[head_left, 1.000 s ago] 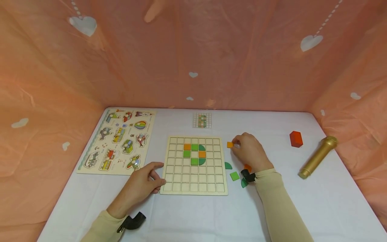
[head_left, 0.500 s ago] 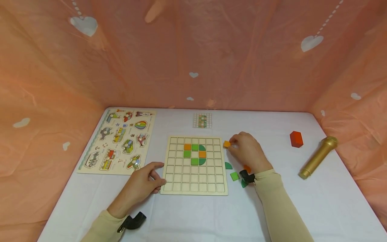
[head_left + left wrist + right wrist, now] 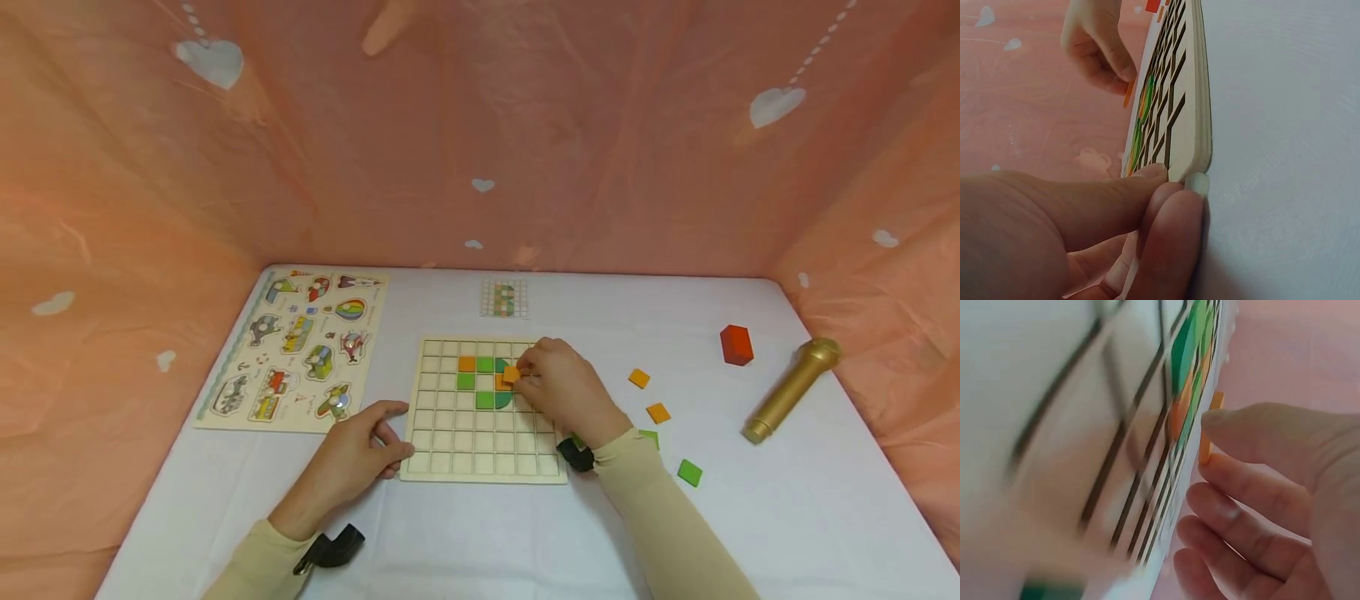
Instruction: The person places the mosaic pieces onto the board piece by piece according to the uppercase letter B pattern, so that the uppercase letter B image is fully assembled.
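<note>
Near the middle of the table lies a pale wooden grid board (image 3: 450, 442), with orange and green tiles set in its cells. My left hand (image 3: 348, 458) holds the board's left edge near the front corner; in the left wrist view the thumb lies on its top face and the fingers are at its side. Above the board's right part, my right hand (image 3: 566, 387) pinches an orange square tile (image 3: 512, 375) between thumb and index finger. The right wrist view shows this orange tile (image 3: 1208, 437) tilted on edge, apart from the board. Its other fingers are loosely curled.
Loose orange tiles (image 3: 639, 378) and green tiles (image 3: 690, 472) lie right of the board, some partly hidden by my right wrist. A pattern card (image 3: 504, 298) lies behind. A picture puzzle (image 3: 300, 350) is at left; a red block (image 3: 737, 345) and gold cylinder (image 3: 791, 392) at right.
My right hand has moved left from beside the board to over it, carrying the orange tile. Loose tiles it covered now show at right. The left hand has stayed in place.
</note>
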{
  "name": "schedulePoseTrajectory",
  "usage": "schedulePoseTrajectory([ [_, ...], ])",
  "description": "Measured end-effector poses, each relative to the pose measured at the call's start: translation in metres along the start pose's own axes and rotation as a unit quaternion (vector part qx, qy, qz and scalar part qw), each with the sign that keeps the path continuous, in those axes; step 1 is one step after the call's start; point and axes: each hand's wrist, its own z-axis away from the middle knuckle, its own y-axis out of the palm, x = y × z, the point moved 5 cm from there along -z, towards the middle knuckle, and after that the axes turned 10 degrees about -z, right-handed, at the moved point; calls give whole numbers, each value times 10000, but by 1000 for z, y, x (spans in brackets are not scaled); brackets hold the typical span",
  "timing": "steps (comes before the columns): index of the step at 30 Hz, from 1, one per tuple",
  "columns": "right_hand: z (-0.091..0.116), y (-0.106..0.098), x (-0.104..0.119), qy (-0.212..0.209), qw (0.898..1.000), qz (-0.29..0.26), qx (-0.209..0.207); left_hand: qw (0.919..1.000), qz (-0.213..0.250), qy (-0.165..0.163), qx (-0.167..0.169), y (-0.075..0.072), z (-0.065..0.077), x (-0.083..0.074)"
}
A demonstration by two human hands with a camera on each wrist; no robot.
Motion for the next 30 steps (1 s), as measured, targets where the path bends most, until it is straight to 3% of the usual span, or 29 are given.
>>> schedulePoseTrajectory([
  [10, -5, 33, 40, -837, 9958, 329, 160, 10000, 35, 73, -2, -1, 0, -2],
  [30, -2, 46, 50, -1134, 9922, 498, 121, 10000, -35, 61, -3, -1, 0, 0],
])
